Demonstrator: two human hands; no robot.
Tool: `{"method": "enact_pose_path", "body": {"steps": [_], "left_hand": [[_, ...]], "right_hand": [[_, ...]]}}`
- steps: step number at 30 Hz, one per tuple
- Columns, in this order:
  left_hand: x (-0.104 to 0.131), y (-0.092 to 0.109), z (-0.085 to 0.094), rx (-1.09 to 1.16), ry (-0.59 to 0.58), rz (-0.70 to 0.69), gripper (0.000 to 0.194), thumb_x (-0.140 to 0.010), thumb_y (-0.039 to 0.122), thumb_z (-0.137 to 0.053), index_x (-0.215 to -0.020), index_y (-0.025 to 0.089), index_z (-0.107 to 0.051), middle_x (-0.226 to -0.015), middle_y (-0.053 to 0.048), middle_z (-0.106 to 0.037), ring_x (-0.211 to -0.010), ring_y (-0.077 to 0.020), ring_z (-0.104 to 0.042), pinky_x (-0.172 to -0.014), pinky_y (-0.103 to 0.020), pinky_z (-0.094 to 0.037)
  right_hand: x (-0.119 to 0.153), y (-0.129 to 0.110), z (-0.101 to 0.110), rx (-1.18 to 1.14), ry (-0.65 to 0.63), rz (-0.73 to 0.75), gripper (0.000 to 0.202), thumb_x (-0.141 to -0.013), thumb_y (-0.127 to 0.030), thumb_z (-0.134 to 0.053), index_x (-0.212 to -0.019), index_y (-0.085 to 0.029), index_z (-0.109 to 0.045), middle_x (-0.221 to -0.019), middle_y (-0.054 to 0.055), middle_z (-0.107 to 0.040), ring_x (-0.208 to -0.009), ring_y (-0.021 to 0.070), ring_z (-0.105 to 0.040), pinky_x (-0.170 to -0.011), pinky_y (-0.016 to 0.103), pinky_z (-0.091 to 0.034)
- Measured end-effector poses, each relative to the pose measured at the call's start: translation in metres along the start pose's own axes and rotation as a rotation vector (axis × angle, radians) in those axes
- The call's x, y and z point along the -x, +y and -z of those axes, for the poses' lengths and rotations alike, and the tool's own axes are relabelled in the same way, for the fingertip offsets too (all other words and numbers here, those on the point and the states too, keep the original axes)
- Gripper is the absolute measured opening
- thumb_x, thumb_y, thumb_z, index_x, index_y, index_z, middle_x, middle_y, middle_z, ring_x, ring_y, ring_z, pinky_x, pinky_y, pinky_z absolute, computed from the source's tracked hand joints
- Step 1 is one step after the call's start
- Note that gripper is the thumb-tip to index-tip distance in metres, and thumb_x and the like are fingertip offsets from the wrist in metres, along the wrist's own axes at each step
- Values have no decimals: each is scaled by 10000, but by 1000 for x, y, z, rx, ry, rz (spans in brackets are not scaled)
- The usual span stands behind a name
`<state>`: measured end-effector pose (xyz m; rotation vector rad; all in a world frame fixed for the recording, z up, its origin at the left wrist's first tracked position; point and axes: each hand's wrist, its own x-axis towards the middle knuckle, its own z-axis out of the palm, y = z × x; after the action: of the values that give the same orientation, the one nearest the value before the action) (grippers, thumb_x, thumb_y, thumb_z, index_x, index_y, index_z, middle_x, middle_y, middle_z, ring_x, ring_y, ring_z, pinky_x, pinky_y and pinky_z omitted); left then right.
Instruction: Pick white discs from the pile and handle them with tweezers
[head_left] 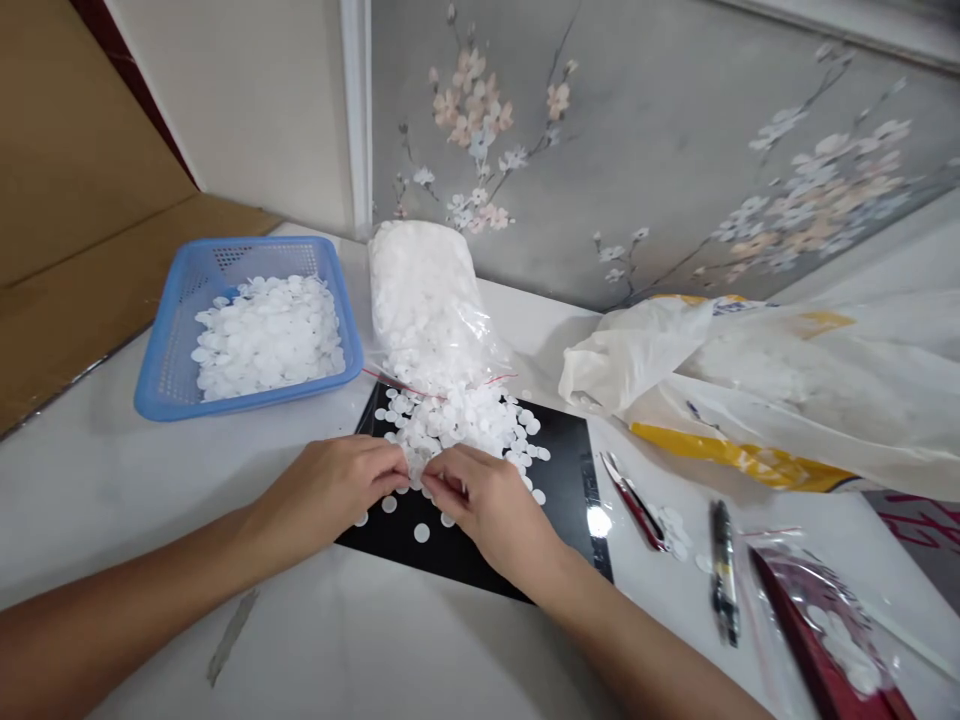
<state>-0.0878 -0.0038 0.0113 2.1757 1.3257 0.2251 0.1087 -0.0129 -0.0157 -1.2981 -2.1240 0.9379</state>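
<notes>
Small white discs [480, 420] spill from a clear zip bag [424, 290] onto a black sheet [562, 480]. At the near edge of this heap, my left hand [341, 485] is closed, thumb and fingertips pinched together. Close beside it, my right hand [491, 505] pinches too, its fingertips almost meeting the left ones. A white disc seems to be between the two hands, partly covered by the fingers. A few single discs, such as one white disc [421, 533], lie apart on the black sheet in front of my hands.
To the left stands a blue basket [247, 402] with many white discs inside. On the right lie red-handled snips [637, 510], a black pen [724, 570], a small plastic bag with discs [840, 620] and a large white-and-yellow sack [750, 390]. A patterned wall [637, 130] rises behind.
</notes>
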Motion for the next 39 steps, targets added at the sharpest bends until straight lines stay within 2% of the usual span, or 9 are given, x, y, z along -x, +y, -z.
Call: {"method": "enact_pose_path", "body": {"steps": [3, 6, 9, 12, 17, 24, 30, 34, 39], "left_hand": [[0, 2, 2, 217, 38, 131, 255, -932, 374, -454, -752, 219, -545, -627, 52, -527, -598, -140, -486, -561, -240, -307], [1, 5, 3, 510, 17, 229, 299, -928, 463, -437, -763, 218, -485, -586, 69, -476, -540, -118, -421, -525, -232, -304], [2, 8, 2, 785, -77, 288, 337, -913, 526, -450, -791, 212, -463, -605, 62, -536, -524, -98, -404, -512, -221, -319], [3, 9, 0, 957, -120, 322, 344, -900, 529, -493, -802, 200, -469, -646, 43, -585, -522, -78, -388, -500, -207, -293], [1, 8, -4, 1074, -118, 368, 337, -873, 496, -571, -766, 190, -475, -660, 36, -600, -515, -63, -387, -473, -205, -237], [1, 6, -7, 1095, -143, 300, 312, -899, 469, -553, -784, 182, -506, -713, 24, -621, -548, -63, -425, -483, -211, -238], [1, 3, -8, 1101, -125, 328, 244, -905, 432, -543, -859, 193, -526, -772, 14, -634, -594, -75, -464, -480, -205, -244], [0, 4, -9, 1068, -105, 328, 248, -910, 447, -516, -858, 205, -513, -734, 29, -596, -597, -82, -467, -484, -203, -259], [2, 7, -8, 1055, -75, 300, 212, -902, 444, -518, -910, 241, -461, -722, 49, -560, -612, -95, -477, -493, -207, -264]], "right_hand": [[-2, -4, 8, -316, 33, -219, 141, -874, -253, -563, -742, -206, -581, -615, -36, -522, -537, 105, -409, -513, 240, -315], [-3, -7, 12, -679, -39, -364, 189, -872, -339, -548, -744, -205, -509, -624, -37, -580, -467, 73, -316, -444, 225, -224], [-4, -9, 11, -943, -125, -421, 234, -832, -382, -595, -756, -205, -462, -645, -23, -627, -426, 45, -266, -416, 211, -147], [-6, -9, 9, -1032, -137, -393, 253, -798, -354, -634, -729, -203, -444, -664, -10, -650, -425, 34, -285, -412, 201, -142], [-8, -10, 5, -1045, -115, -388, 151, -792, -295, -634, -793, -194, -522, -634, -39, -611, -439, 39, -316, -416, 195, -173], [-6, -15, -1, -987, -104, -313, 272, -769, -337, -727, -748, -200, -492, -600, -55, -582, -468, 53, -341, -443, 204, -225], [-8, -12, 3, -1087, -89, -391, 232, -757, -254, -659, -730, -207, -433, -610, -60, -566, -433, 36, -263, -424, 205, -144], [-7, -12, 2, -843, -70, -285, 164, -801, -292, -650, -893, -210, -542, -681, -42, -598, -510, 74, -387, -471, 213, -270], [-5, -17, -3, -513, 22, -162, 171, -862, -331, -602, -757, -208, -550, -645, -47, -580, -545, 95, -435, -523, 234, -332]]}}
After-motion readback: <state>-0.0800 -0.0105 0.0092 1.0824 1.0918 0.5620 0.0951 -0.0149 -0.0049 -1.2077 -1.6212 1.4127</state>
